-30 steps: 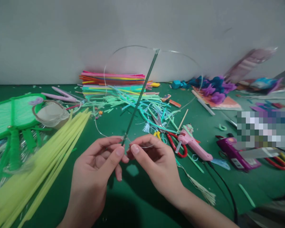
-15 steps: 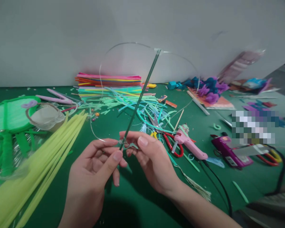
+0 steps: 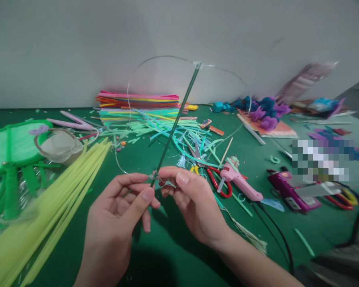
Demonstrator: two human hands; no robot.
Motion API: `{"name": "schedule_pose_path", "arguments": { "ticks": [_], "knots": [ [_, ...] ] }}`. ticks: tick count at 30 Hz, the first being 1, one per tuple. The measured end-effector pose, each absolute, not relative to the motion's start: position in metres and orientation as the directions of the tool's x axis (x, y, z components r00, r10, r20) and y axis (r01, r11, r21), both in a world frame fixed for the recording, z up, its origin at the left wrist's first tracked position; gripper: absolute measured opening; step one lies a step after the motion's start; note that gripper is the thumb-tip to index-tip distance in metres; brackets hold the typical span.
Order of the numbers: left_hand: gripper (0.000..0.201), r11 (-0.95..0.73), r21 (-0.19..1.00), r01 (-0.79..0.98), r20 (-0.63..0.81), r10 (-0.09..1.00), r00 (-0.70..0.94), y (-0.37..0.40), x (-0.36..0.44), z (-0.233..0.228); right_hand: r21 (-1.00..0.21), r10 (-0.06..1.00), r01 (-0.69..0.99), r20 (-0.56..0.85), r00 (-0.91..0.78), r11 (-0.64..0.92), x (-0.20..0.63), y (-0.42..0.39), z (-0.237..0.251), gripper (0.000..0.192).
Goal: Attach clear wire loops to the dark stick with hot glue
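A thin wire hoop (image 3: 167, 56) stands upright before me, crossed by a pair of dark green sticks (image 3: 179, 115). Something clear, like tape, binds the sticks to the wire at the top. My left hand (image 3: 116, 215) is closed, pinching the lower end of the sticks between thumb and fingers, right by the hoop's bottom. Beside it, my right hand (image 3: 194, 203) has its fingers bent together at the same joint. It grips a thin clear strip (image 3: 170, 183), apparently tape, partly hidden by the fingers.
Yellow-green pipe cleaners (image 3: 62, 195) and a green fan-shaped piece (image 3: 20, 143) lie left. Coloured pipe cleaners (image 3: 137, 99) are stacked at the wall. To the right are red-handled scissors (image 3: 225, 191), a pink glue gun (image 3: 242, 185) with a cord, and a purple device (image 3: 302, 199).
The clear strip at the joint now lies closer to the right fingers. Hands and hoop have otherwise barely moved; the view has shifted slightly.
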State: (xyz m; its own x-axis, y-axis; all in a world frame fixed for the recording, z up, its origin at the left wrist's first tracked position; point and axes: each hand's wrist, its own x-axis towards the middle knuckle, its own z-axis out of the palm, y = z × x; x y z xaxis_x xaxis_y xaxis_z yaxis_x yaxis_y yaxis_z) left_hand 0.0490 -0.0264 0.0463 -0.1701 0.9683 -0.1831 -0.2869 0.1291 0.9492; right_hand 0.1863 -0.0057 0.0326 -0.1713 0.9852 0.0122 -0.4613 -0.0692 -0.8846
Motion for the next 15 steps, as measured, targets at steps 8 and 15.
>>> {"name": "schedule_pose_path", "arguments": {
  "ticks": [8, 15],
  "knots": [
    [0.030, 0.121, 0.952, -0.280, -0.174, 0.969, -0.173, -0.0266, 0.0499, 0.0468, -0.887, 0.986, -0.455, -0.006, -0.166, -0.082, 0.1858, -0.0055, 0.0342, 0.022],
    [0.029, 0.110, 0.954, -0.277, -0.165, 0.969, -0.183, -0.0263, 0.0494, 0.0464, -0.882, 0.984, -0.466, 0.012, -0.175, -0.073, 0.1878, -0.0072, 0.0324, 0.020]
  ]
}}
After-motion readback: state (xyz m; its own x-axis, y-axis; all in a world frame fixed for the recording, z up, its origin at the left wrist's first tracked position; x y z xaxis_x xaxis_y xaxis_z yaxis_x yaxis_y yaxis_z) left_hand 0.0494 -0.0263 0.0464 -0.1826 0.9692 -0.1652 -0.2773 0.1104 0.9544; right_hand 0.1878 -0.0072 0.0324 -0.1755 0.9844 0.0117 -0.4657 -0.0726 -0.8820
